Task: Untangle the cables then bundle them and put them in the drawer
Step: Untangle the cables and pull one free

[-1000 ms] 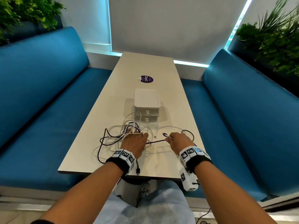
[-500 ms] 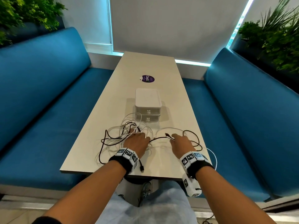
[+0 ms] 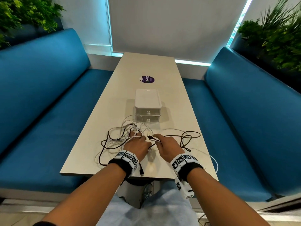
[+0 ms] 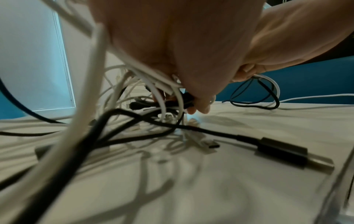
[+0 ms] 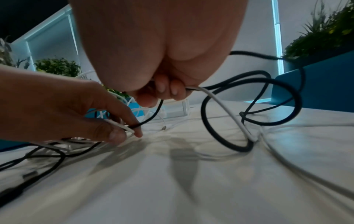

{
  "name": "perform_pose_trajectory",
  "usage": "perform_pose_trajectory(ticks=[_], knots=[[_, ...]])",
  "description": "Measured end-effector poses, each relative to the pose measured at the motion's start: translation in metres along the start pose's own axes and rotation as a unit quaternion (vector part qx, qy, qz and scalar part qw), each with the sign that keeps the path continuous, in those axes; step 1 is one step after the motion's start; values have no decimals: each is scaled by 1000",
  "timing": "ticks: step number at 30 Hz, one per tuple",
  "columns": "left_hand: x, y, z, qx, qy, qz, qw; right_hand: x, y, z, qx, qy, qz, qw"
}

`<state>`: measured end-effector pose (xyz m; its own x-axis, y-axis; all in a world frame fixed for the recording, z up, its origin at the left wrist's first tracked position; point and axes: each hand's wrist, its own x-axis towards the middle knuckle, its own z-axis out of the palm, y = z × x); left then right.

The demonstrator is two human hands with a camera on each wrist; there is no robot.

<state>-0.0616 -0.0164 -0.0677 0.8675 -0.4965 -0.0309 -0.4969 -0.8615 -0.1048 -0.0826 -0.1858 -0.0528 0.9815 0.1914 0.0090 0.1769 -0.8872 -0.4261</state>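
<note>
**Both hands working at the knot, black cable running out to the right**

The right hand is curling its fingers round a black cable and a white cable together, both pinched at the fingertips just above the tabletop. The left hand is sitting just beside it, its fingers closing on white strands in the middle of the tangle and pressing down into the knot.

From the right hand's grip the black cable is looping outward to the right and lying in loose coils near the tabletop's right edge; the tangle is lying to the left, under and beyond the left hand. So the freeing pull probably runs rightward, away from the left hand's hold.

The white drawer unit is standing shut just beyond the tangle, on the centre line, about equally near either hand.
</note>
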Motion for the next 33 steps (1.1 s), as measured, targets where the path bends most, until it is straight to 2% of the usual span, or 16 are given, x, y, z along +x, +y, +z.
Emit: perform_pose_trajectory(ticks=[3, 8, 15, 17, 23, 27, 33], knots=[[-1, -1, 0, 0, 12, 13, 1000, -2, 1, 6, -6, -14, -17, 1000], [-2, -3, -2, -1, 33, 18, 999, 2, -2, 2, -6, -59, 20, 998], [8, -10, -10, -20, 16, -23, 999, 6, -1, -13, -43, -29, 16, 999], [7, -9, -8, -31, 5, -21, 999, 6, 3, -17, -54, -21, 30, 998], [1, -4, 0, -15, 25, -17, 999, 1, 15, -19, -78, -20, 64, 995], [-3, -4, -3, -54, 16, -49, 997, -1, 24, -29, -79, -6, 116, 990], [-4, -2, -8, -103, -9, -10, 995, -6, 32, -32, -86, -9, 161, 983]])
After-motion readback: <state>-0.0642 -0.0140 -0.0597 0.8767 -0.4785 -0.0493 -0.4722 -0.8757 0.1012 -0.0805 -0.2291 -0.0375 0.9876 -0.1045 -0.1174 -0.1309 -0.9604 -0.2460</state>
